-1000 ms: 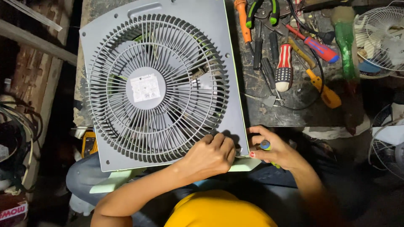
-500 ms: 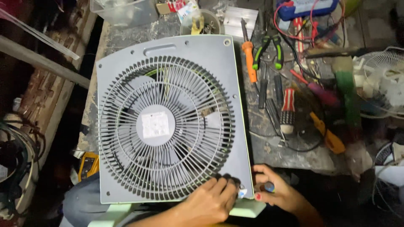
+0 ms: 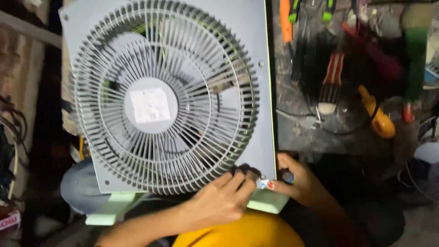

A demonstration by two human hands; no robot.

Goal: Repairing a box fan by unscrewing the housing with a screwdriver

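While the grey box fan (image 3: 169,91) is lying flat with its round grille facing up, it is covering most of the cluttered workbench (image 3: 311,132) and overhanging the near edge above the person's lap. Its pale green base (image 3: 270,201) is sticking out under the near right corner. The left hand (image 3: 219,199) is reaching in from below, forearm angled up from the lower left, palm down, fingers (image 3: 240,176) stretching forward and pressing on the grille's rim at that corner. The right hand (image 3: 297,180) is coming in from the lower right, curling around the fan's corner edge, with a small dark, blue-tipped tool (image 3: 287,176) pinched in its fingers just beside the left fingertips. Both hands are sitting close together at the same corner; whether the left one is gripping anything cannot be told. On the bench to the right, blurred, are lying a red-and-white striped screwdriver (image 3: 333,75), an orange-handled tool (image 3: 377,116) and green-handled pliers (image 3: 311,9).
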